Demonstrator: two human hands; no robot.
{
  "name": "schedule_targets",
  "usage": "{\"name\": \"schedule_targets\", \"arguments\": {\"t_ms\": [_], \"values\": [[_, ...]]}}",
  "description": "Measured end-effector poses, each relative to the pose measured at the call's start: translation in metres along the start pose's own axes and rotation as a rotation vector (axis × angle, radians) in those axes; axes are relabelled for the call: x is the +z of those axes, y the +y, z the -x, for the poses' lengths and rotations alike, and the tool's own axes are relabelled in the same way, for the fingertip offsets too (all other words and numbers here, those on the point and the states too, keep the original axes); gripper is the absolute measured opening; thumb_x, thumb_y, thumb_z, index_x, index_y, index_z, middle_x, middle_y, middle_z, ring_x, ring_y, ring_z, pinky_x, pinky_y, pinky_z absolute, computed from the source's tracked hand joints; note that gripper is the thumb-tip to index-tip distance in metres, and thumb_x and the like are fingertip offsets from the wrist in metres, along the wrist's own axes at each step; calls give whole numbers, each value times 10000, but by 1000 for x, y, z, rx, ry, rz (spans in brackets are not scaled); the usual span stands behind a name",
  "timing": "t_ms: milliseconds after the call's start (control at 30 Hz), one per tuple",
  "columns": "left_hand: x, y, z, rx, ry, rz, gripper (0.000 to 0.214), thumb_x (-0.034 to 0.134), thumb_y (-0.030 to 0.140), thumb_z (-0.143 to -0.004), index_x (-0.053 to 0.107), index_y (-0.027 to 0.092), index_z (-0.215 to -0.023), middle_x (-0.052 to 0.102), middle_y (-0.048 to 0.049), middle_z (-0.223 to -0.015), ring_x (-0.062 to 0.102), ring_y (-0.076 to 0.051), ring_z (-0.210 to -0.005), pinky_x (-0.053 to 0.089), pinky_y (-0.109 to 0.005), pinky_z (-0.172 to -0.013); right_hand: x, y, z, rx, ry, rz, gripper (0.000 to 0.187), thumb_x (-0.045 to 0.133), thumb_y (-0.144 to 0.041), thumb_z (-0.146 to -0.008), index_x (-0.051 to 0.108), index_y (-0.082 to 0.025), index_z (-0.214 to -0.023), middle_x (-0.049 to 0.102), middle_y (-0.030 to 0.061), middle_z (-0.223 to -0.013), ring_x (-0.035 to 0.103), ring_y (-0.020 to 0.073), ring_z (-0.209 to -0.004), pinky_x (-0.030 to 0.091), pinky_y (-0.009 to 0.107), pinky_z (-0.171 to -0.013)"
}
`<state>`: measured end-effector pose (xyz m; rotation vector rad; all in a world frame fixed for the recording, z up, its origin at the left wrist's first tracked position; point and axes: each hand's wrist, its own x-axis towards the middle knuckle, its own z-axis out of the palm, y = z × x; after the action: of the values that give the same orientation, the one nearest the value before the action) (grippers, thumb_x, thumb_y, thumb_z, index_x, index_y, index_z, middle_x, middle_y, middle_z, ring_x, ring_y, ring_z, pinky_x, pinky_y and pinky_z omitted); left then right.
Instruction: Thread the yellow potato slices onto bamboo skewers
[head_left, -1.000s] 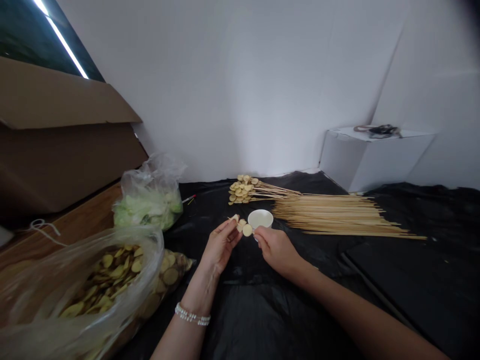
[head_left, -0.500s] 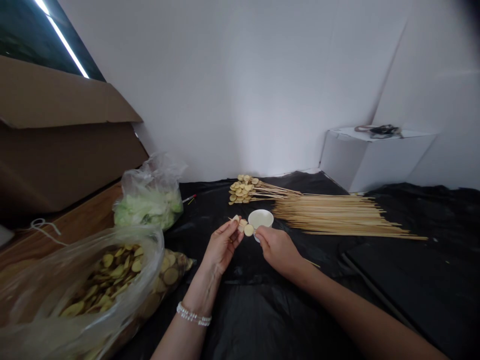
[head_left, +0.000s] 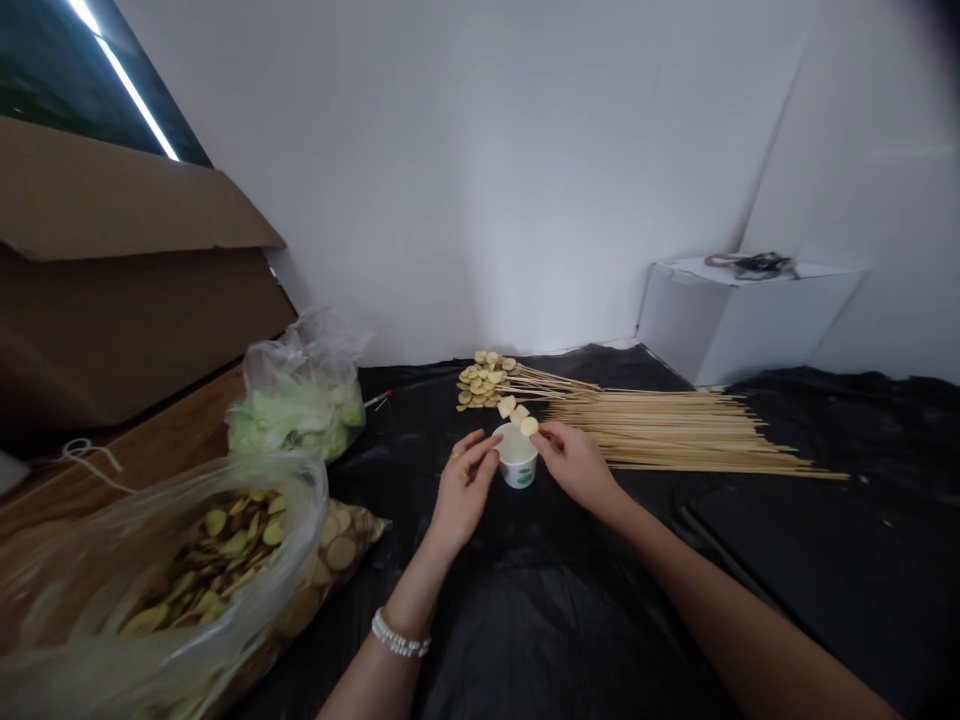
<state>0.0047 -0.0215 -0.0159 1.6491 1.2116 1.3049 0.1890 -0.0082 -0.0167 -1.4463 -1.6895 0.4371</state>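
Observation:
My right hand (head_left: 576, 462) is closed on a skewer whose tip carries several pale potato slices (head_left: 518, 413), held above the far rim of a small white paper cup (head_left: 519, 473). The stick itself is mostly hidden by this hand. At the cup's left side is my left hand (head_left: 466, 490), its thumb and fingers apart. Its fingertips reach the rim; whether they press on it I cannot tell. Beyond the cup lies a pile of finished potato skewers (head_left: 484, 380), slices to the left. Bare bamboo skewers (head_left: 682, 430) are spread out to the right.
At the left, an open plastic bag (head_left: 319, 480) holds many potato slices. Behind it stands a bag of pale green vegetable pieces (head_left: 296, 405). A cardboard box (head_left: 112, 320) is at far left, a white box (head_left: 742, 315) at back right. Black plastic sheeting (head_left: 510, 620) covers the surface.
My left hand has let go of the potato slices and moved to the cup's rim. My right hand has carried the skewer away and over the cup, which sits slightly nearer.

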Motion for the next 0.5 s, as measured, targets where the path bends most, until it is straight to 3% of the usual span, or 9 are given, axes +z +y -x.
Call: {"name": "schedule_targets", "arguments": {"t_ms": [133,267,500], "values": [[3,-2,1,86,16,-56,214,597,344,-808,743,209,-887,647,-107,-1097,597,-231,-1039,495,-352,-847,-1,-9,5,-3,-25,-81,206,495,-242,-780,651,-176,-897,611,-14,-599,534,128,-551,362,230,-564],[4,1,4,148,74,-70,151,639,260,-774,744,234,-879,651,-88,-1088,610,-221,-1003,477,-348,-877,0,-12,10,-57,25,-82,211,485,-206,-760,619,-197,-923,556,-53,-554,496,111,-500,345,222,-542],[4,14,6,7,120,120,100,706,203,-694,754,244,-772,656,-74,-1044,599,-225,-996,451,-317,-899,2,-15,12,-93,46,-46,210,476,-231,-780,615,-199,-934,563,-41,-566,504,119,-510,340,226,-540]]}}
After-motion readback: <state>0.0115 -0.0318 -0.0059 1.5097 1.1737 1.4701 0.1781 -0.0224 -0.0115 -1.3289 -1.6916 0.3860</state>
